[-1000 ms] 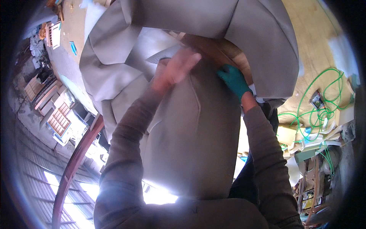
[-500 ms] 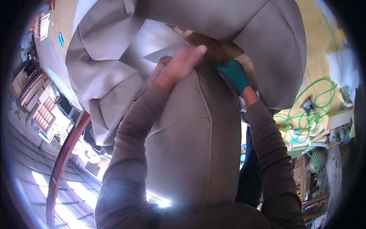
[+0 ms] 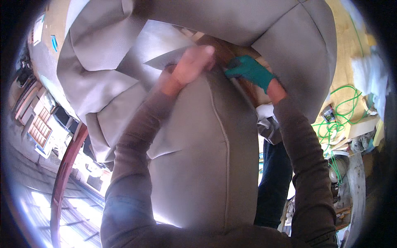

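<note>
Looking down from the head view, I see the big grey leather-like cover (image 3: 188,124) straight in front of the person, reaching from the chest to a bunched, folded mass around an opening. The bare left hand (image 3: 192,66) sits at the near edge of that opening, blurred, so I can't tell whether it pinches anything. The green-gloved right hand (image 3: 250,72) is just beside it, fingers bent toward the same edge; its grip I can't make out either. A piped seam (image 3: 226,161) runs down the cover. Off right lies a tangled green hose (image 3: 333,129).
</note>
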Available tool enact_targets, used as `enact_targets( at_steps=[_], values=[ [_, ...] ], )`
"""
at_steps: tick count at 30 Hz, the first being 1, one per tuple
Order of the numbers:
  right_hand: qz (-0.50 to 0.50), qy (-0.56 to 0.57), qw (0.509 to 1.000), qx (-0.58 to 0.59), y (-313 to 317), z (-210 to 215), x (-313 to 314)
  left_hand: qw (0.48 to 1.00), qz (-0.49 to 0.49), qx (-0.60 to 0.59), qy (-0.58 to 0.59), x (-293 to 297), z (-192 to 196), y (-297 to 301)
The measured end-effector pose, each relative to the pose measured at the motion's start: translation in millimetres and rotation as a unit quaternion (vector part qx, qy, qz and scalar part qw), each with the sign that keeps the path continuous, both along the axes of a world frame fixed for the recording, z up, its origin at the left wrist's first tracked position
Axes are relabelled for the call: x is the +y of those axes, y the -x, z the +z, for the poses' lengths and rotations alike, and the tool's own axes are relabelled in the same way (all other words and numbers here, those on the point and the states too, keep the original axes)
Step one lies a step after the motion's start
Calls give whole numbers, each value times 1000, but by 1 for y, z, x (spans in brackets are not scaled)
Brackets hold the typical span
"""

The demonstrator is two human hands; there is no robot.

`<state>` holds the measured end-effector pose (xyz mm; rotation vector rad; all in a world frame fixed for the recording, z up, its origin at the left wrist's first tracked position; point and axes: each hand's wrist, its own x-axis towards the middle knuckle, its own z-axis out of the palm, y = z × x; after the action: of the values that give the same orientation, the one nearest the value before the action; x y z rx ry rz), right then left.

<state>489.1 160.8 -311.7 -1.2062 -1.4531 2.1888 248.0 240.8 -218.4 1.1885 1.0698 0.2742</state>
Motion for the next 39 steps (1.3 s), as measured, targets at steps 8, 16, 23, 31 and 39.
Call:
enact_targets(
  at_steps=[8,16,23,31,39],
  values=[
    [-96,-115,970,-191,21,2,-41,994,-73,-22,-73,10,-8,-7],
    [-144,-8,987,-69,24,-16,-17,988,-138,45,-56,13,-16,-3],
    [-20,-81,985,-154,34,-3,14,955,7,220,-201,35,45,-5],
    [-338,48,939,-47,58,33,-14,841,-324,431,-48,35,40,-10],
    [-49,-25,994,-99,35,10,22,848,-378,364,-77,23,-3,21]
  ],
)
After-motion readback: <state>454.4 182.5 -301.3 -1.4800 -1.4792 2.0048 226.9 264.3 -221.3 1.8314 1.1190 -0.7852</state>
